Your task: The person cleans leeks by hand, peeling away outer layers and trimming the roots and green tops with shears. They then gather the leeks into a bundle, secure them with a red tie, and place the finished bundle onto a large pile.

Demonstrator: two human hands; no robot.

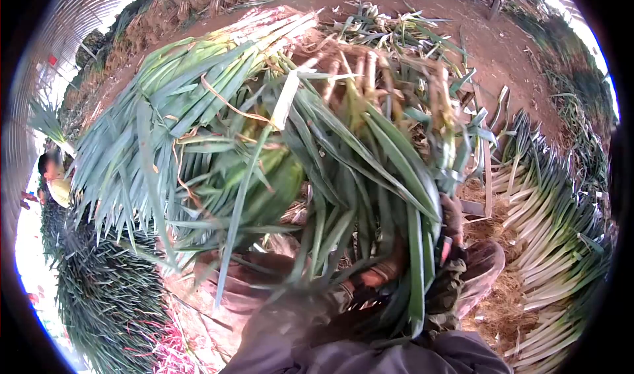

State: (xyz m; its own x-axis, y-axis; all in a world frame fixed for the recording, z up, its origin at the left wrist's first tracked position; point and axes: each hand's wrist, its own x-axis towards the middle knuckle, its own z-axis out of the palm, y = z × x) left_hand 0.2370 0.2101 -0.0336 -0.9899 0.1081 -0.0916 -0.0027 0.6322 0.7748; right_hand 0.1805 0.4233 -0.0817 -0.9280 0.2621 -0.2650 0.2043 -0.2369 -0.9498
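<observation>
A loose bunch of long green leeks [403, 169] hangs over my lap, its pale root ends up and away from me, its leaves toward me. My left hand [376, 273] reaches in under these leaves, which hide its fingers. At the right side of the bunch, my right hand [452, 221] is closed against the leaves, partly covered by them. A small red-orange thing [446, 250] shows just below it, too unclear to name. A large heap of leeks [165, 103] lies to the left, its leaves touching the bunch.
Rows of leeks with white stems [538, 242] lie on straw at the right. A dark green pile [105, 295] stands at the left, beside pink strands [178, 347]. A person [56, 179] is at the far left. Loose leaves [389, 30] lie on the brown soil ahead.
</observation>
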